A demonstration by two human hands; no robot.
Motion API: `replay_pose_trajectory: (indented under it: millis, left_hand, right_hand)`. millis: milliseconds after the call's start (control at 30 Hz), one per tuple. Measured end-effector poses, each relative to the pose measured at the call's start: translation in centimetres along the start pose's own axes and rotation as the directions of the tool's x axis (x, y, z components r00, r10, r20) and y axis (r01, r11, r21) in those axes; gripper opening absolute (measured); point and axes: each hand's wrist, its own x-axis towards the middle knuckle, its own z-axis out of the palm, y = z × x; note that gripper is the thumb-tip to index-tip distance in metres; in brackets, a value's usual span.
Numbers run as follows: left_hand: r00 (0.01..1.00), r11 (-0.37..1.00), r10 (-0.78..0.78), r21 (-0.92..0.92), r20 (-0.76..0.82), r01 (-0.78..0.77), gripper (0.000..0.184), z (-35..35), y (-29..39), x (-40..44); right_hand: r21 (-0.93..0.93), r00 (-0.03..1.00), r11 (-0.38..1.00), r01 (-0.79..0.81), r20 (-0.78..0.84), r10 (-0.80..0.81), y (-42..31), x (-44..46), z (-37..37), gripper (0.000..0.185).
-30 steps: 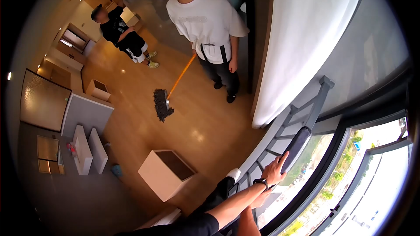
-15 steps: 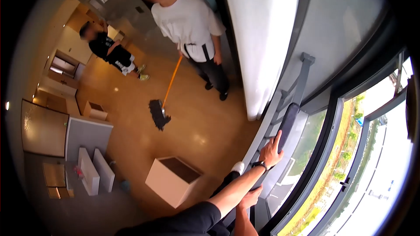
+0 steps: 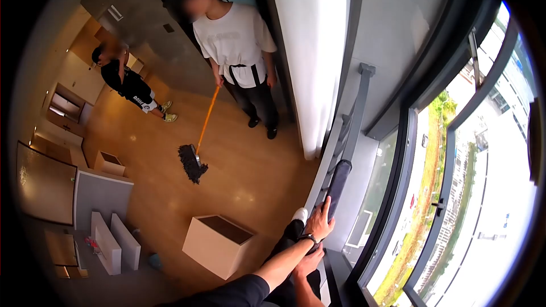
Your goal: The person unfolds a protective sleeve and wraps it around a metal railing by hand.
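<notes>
A long dark cloth (image 3: 336, 185) lies along the top of the grey window rail (image 3: 357, 108), its rounded far end showing beyond my fingers. My left hand (image 3: 319, 225), with a dark band at the wrist, is closed over the cloth, index finger stretched along it. Just behind and nearer to me, my right hand (image 3: 309, 262) is curled around the near part of the cloth and rail. Its fingertips are partly hidden by my left wrist. The cloth's underside is out of sight.
To my right is an open window (image 3: 438, 204). A white curtain (image 3: 313, 51) hangs ahead. A person in white (image 3: 233, 40) holds an orange-handled mop (image 3: 193, 164); another person in black (image 3: 126, 79) stands farther off. An open cardboard box (image 3: 213, 247) is on the floor.
Both hands and the dark cloth have slid along the rail toward me, away from its far post. The view has shifted too. The person with the mop stays in place.
</notes>
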Motion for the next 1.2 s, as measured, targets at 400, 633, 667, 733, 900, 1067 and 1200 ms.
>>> replay_pose_trajectory:
  millis: [400, 633, 667, 733, 900, 1067, 1200]
  left_hand:
    - [0.996, 0.997, 0.076, -0.006, -0.043, -0.076, 0.084, -0.3, -2.4, -8.4]
    - [0.999, 0.999, 0.017, -0.030, 0.038, -0.016, 0.083, -0.5, -2.5, -8.5]
    - [0.999, 0.999, 0.029, -0.024, 0.030, -0.029, 0.083, -0.6, -2.4, -8.4]
    - [0.999, 1.000, 0.011, -0.022, 0.050, -0.010, 0.083, -0.4, -2.6, -8.6]
    - [0.999, 1.000, 0.018, -0.010, 0.049, -0.018, 0.080, -0.1, -3.0, -8.6]
    - [0.998, 1.000, 0.004, -0.013, 0.068, -0.003, 0.080, -0.2, -3.1, -8.4]
    - [0.998, 0.999, 0.022, -0.024, 0.054, -0.021, 0.080, 0.0, -3.2, -8.5]
  right_hand:
    - [-0.052, 0.973, 0.973, -0.225, 0.034, 0.227, 1.3, -4.2, 0.4, 0.055]
    - [-0.077, 0.975, 0.973, -0.220, 0.013, 0.221, 1.6, -4.3, 1.0, 0.056]
    - [-0.083, 0.973, 0.970, -0.226, 0.022, 0.229, 1.5, -4.3, 1.1, 0.056]
    - [-0.090, 0.972, 0.969, -0.231, 0.012, 0.233, 1.6, -4.3, 1.1, 0.055]
    - [-0.189, 0.966, 0.952, -0.243, 0.040, 0.254, 1.7, -4.3, 1.4, 0.059]
    - [-0.232, 0.951, 0.932, -0.280, 0.067, 0.302, 1.6, -4.3, 1.5, 0.059]
    - [-0.215, 0.960, 0.940, -0.266, 0.034, 0.279, 1.7, -4.3, 1.6, 0.060]
